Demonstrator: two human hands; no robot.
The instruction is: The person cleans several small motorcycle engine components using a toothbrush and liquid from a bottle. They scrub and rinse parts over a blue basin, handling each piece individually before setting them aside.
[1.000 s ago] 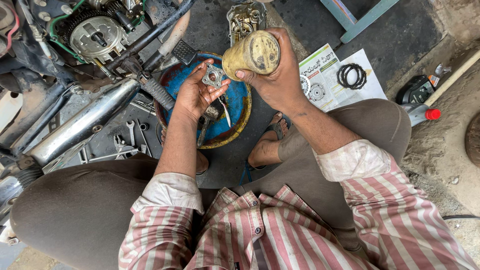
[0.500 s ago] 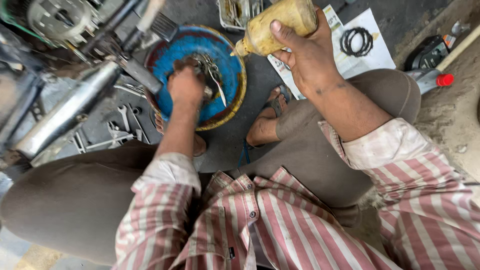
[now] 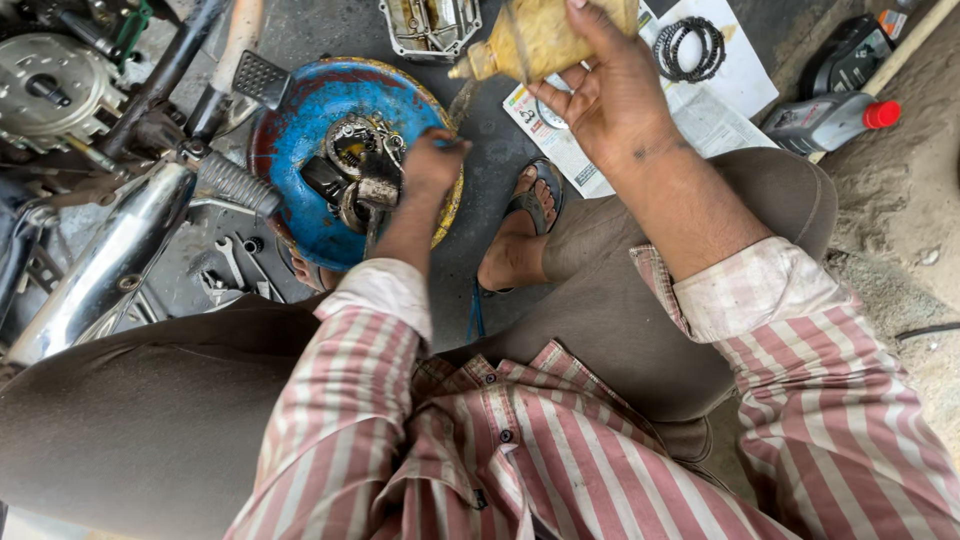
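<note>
My right hand (image 3: 605, 95) grips a yellowish plastic bottle (image 3: 535, 38), tipped with its nozzle pointing left and down over the blue round pan (image 3: 300, 120). My left hand (image 3: 432, 160) reaches into the pan, fingers closed around a small part I cannot make out. Several greasy metal engine parts (image 3: 360, 170) lie in the pan just left of that hand. A thin stream seems to fall from the nozzle toward the left hand.
A motorcycle engine (image 3: 45, 80), footpeg (image 3: 235, 180) and chrome exhaust (image 3: 95, 270) stand at the left. Spanners (image 3: 230, 265) lie on the floor. A metal cover (image 3: 430, 25) sits at the top. Black rings (image 3: 688, 45) rest on paper. A grey oil bottle with red cap (image 3: 830, 120) lies right.
The bottle has tipped from upright to nozzle-down over the pan. My left hand dropped from beside the bottle into the pan and closed. The view has shifted closer.
</note>
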